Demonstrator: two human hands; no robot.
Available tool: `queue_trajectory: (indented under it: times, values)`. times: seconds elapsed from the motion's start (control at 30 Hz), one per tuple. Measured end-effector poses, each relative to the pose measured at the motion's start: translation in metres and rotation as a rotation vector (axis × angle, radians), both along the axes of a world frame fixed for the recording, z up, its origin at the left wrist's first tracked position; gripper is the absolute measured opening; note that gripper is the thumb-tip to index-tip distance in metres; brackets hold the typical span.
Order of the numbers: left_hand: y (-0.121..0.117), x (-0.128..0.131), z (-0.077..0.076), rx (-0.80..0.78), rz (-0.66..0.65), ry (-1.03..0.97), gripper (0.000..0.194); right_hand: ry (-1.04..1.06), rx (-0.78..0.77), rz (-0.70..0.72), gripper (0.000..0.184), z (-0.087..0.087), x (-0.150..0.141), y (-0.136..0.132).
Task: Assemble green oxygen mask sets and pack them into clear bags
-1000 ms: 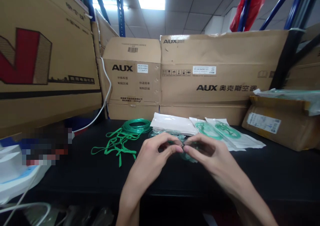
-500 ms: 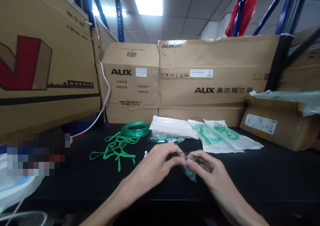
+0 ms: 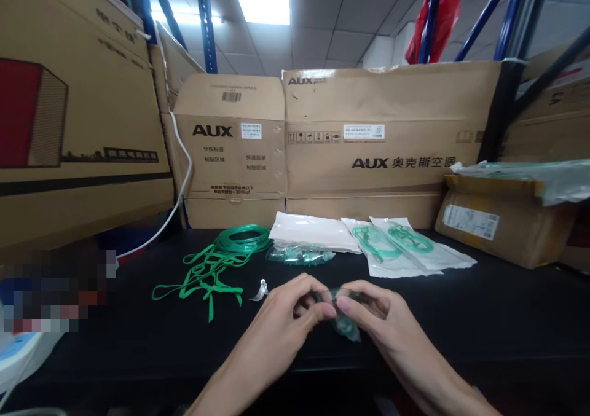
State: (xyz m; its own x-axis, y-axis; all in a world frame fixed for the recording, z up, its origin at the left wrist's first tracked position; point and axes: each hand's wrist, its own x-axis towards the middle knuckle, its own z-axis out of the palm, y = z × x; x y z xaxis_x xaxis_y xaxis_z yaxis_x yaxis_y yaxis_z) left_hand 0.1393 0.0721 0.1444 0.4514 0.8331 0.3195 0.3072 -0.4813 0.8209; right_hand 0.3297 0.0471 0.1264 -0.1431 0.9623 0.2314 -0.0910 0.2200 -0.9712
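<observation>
My left hand [image 3: 290,317] and my right hand [image 3: 378,308] meet low in the middle, just above the black table. Both pinch a translucent green oxygen mask [image 3: 348,327], whose soft lower part shows below the fingers; the rest is hidden by them. A small clear plastic connector piece [image 3: 260,290] lies left of my left hand. Farther left are green elastic straps [image 3: 212,284], loose and tangled, touching a coil of green tubing [image 3: 242,239]. Behind my hands lies a clear bag of green plastic pieces [image 3: 302,255].
White packets [image 3: 316,231] lie at the back centre. Two flat packs with green tubing [image 3: 412,241] are to their right. An opened carton [image 3: 493,219] stands at the right, and large cartons [image 3: 391,133] wall the back. A white cable [image 3: 184,182] hangs at the left.
The view has shifted slightly right. My left thumb and fingers have eased a little away from my right hand's fingertips, uncovering the clear connector piece more. The mask stays between my hands.
</observation>
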Motion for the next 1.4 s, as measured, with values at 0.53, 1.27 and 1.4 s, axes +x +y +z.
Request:
queue_trajectory:
  times: [0.53,1.27,1.4]
  values:
    - [0.003,-0.003,-0.012,-0.057,0.017,-0.167,0.012,-0.106,0.124,-0.042,0.023,-0.012,0.002,0.005]
    - [-0.013,0.002,-0.014,0.166,0.148,-0.009,0.016,-0.098,0.207,0.003,0.013,-0.011,0.004,0.004]
    - [-0.014,0.001,-0.014,0.185,0.144,0.0,0.015,-0.114,0.209,0.036,0.013,-0.011,0.006,0.005]
